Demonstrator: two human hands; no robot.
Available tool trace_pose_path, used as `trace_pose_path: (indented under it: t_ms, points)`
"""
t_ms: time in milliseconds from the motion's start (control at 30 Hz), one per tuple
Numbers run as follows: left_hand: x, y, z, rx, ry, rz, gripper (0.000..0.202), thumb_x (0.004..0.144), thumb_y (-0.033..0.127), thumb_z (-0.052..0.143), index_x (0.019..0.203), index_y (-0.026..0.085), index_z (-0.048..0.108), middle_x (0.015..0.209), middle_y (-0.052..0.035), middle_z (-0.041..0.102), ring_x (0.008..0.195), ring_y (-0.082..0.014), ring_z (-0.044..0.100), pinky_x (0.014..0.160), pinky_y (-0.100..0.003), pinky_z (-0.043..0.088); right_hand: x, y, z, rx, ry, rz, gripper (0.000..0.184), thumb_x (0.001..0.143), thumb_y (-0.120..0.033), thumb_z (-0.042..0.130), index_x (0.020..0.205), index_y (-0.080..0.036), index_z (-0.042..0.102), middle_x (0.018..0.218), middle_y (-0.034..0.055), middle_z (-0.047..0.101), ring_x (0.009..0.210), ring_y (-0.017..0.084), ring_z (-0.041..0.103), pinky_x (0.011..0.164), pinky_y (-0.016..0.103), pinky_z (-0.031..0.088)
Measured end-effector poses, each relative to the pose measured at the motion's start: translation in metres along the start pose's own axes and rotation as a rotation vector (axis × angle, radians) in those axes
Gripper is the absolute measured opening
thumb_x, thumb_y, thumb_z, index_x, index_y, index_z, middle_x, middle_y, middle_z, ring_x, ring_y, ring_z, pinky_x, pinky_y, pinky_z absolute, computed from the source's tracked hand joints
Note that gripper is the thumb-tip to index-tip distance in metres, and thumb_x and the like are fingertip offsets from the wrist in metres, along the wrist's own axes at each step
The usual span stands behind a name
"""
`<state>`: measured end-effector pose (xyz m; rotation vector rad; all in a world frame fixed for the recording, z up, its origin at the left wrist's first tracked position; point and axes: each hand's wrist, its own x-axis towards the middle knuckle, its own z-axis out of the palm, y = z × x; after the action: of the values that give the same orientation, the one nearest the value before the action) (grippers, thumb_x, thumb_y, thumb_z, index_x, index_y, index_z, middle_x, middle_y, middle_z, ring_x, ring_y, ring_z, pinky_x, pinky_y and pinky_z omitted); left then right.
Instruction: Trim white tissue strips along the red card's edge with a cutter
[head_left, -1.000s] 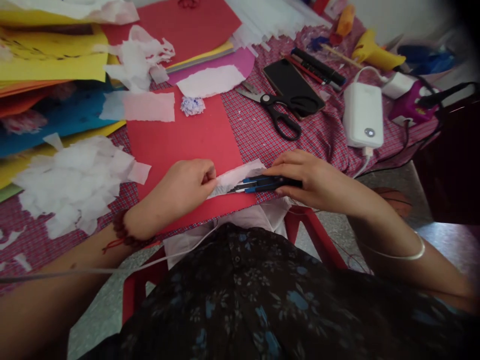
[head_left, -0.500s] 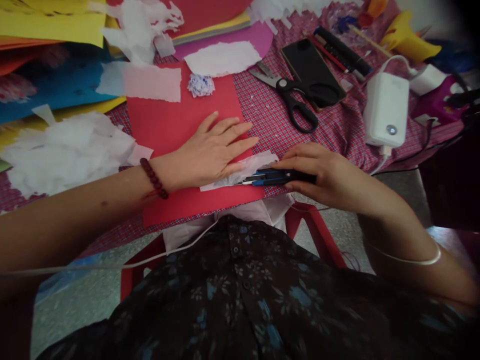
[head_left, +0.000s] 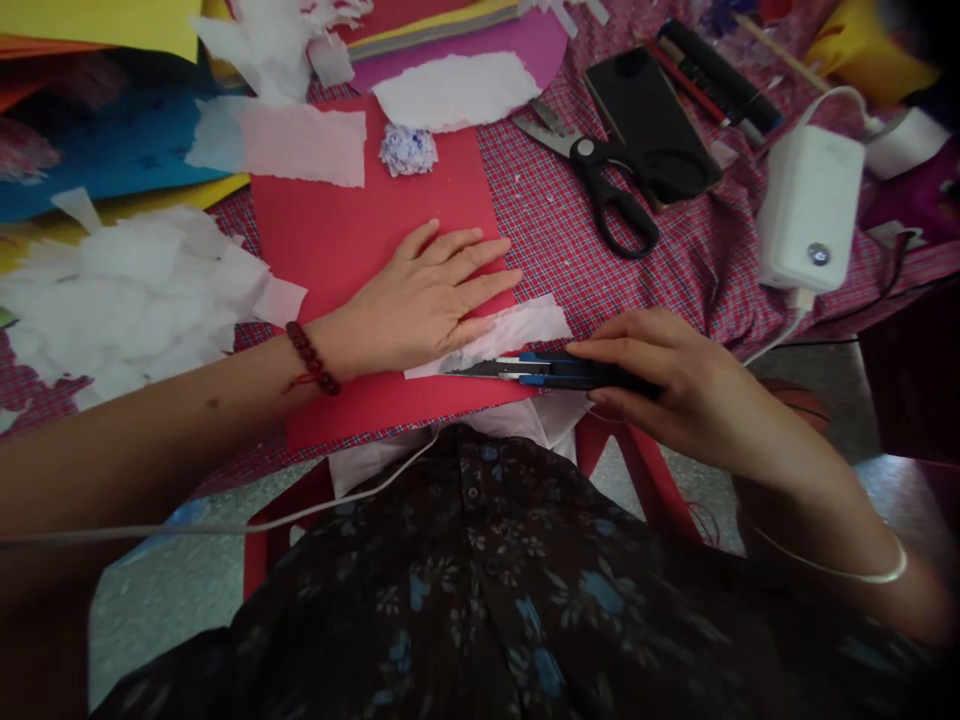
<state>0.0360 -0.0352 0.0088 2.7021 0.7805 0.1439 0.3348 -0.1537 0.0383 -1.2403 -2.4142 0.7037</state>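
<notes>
My left hand (head_left: 431, 295) lies flat with fingers spread on a red sheet of paper (head_left: 322, 240), its lower edge pressing on a strip of white tissue paper (head_left: 517, 325). My right hand (head_left: 652, 375) grips a black and blue utility knife (head_left: 559, 370). The knife's blade points left and lies along the lower edge of the white strip, close under my left hand. Part of the strip is hidden beneath the hand. A crumpled white and blue paper ball (head_left: 408, 150) sits near the top of the red sheet.
A heap of white tissue pieces (head_left: 142, 290) lies at left. Black-handled scissors (head_left: 600, 180) rest partly over a dark phone (head_left: 649, 120) at upper right. Pens (head_left: 720, 80) and a white power bank (head_left: 814, 210) are farther right. A white cable (head_left: 337, 505) crosses in front of my body.
My right hand and the knife have shifted slightly right, and more of the blade shows. My left hand stays nearly in place. The view has shifted a little.
</notes>
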Motion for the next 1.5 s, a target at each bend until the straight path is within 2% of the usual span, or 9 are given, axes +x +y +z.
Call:
trace_pose_path:
  t_ms: [233, 467, 700, 800, 900, 1033, 1167, 1333, 1500]
  points:
    - [0.0, -0.007, 0.003, 0.008, 0.003, 0.022, 0.063, 0.114, 0.062, 0.032, 0.165, 0.03, 0.05, 0.177, -0.0048, 0.041, 0.165, -0.0351, 0.032, 0.135, -0.06, 0.017, 0.009, 0.003, -0.002, 0.001, 0.007, -0.007, 0.048, 0.103, -0.026, 0.063, 0.15, -0.038, 0.066, 0.123, 0.0101, 0.072, 0.11, 0.036, 0.069, 0.094, 0.056, 0.058]
    - [0.001, -0.006, 0.004, 0.042, 0.021, 0.038, 0.063, 0.114, 0.059, 0.038, 0.165, 0.024, 0.05, 0.177, -0.0098, 0.04, 0.165, -0.0355, 0.033, 0.135, -0.061, 0.019, 0.023, 0.0, 0.0, 0.012, -0.012, -0.024, 0.04, 0.103, -0.026, 0.063, 0.141, -0.033, 0.072, 0.12, 0.0106, 0.074, 0.11, 0.035, 0.071, 0.095, 0.055, 0.059]
    - [-0.001, -0.005, 0.005, 0.059, 0.047, 0.038, 0.059, 0.116, 0.057, 0.037, 0.163, 0.025, 0.054, 0.176, -0.0101, 0.043, 0.163, -0.0349, 0.037, 0.135, -0.061, 0.023, 0.033, -0.005, 0.003, 0.005, -0.016, -0.076, 0.037, 0.102, -0.022, 0.063, 0.137, -0.026, 0.073, 0.116, 0.0118, 0.074, 0.105, 0.032, 0.071, 0.091, 0.051, 0.059]
    - [-0.002, -0.005, 0.003, 0.04, 0.056, 0.034, 0.057, 0.116, 0.055, 0.034, 0.159, 0.025, 0.058, 0.174, -0.0104, 0.046, 0.161, -0.0335, 0.041, 0.135, -0.06, 0.025, 0.034, -0.006, 0.005, -0.011, -0.01, -0.101, 0.035, 0.103, -0.021, 0.061, 0.136, -0.021, 0.072, 0.115, 0.0131, 0.075, 0.103, 0.029, 0.071, 0.088, 0.047, 0.06]
    - [-0.004, -0.008, -0.004, -0.022, 0.065, 0.031, 0.061, 0.115, 0.059, 0.034, 0.156, 0.024, 0.061, 0.17, -0.0112, 0.051, 0.158, -0.0342, 0.045, 0.135, -0.061, 0.026, 0.035, -0.008, 0.006, -0.031, -0.02, -0.099, 0.032, 0.103, -0.02, 0.061, 0.132, -0.019, 0.073, 0.115, 0.0135, 0.075, 0.104, 0.029, 0.071, 0.09, 0.046, 0.059]
    - [-0.014, -0.011, -0.013, -0.149, 0.039, 0.082, 0.069, 0.111, 0.067, 0.035, 0.162, 0.024, 0.054, 0.166, -0.0137, 0.055, 0.156, -0.0352, 0.049, 0.135, -0.061, 0.028, 0.038, -0.009, 0.006, -0.006, -0.027, -0.1, 0.031, 0.101, -0.017, 0.064, 0.131, -0.017, 0.073, 0.116, 0.0134, 0.074, 0.106, 0.028, 0.069, 0.094, 0.045, 0.057]
    - [-0.031, -0.008, -0.006, -0.035, 0.03, 0.118, 0.073, 0.107, 0.069, 0.044, 0.167, 0.027, 0.047, 0.168, -0.0129, 0.053, 0.154, -0.0401, 0.05, 0.133, -0.065, 0.031, 0.04, -0.009, 0.006, 0.022, -0.042, -0.092, 0.031, 0.1, -0.015, 0.064, 0.129, -0.015, 0.074, 0.115, 0.014, 0.073, 0.105, 0.028, 0.067, 0.096, 0.045, 0.056]
    - [-0.044, -0.002, 0.014, 0.076, 0.096, 0.023, 0.064, 0.11, 0.059, 0.041, 0.17, 0.036, 0.041, 0.176, -0.0079, 0.043, 0.158, -0.0397, 0.046, 0.134, -0.063, 0.031, 0.04, -0.011, 0.003, 0.008, -0.06, -0.083, 0.028, 0.101, -0.015, 0.064, 0.127, -0.017, 0.074, 0.114, 0.0124, 0.073, 0.105, 0.026, 0.067, 0.096, 0.043, 0.055]
    - [-0.043, 0.002, 0.012, 0.132, 0.123, -0.146, 0.063, 0.114, 0.054, 0.031, 0.166, 0.022, 0.047, 0.172, -0.0165, 0.046, 0.159, -0.0405, 0.043, 0.131, -0.066, 0.032, 0.037, -0.011, 0.002, -0.012, -0.056, -0.094, 0.031, 0.101, -0.017, 0.065, 0.13, -0.018, 0.074, 0.118, 0.0127, 0.074, 0.107, 0.027, 0.07, 0.098, 0.043, 0.056]
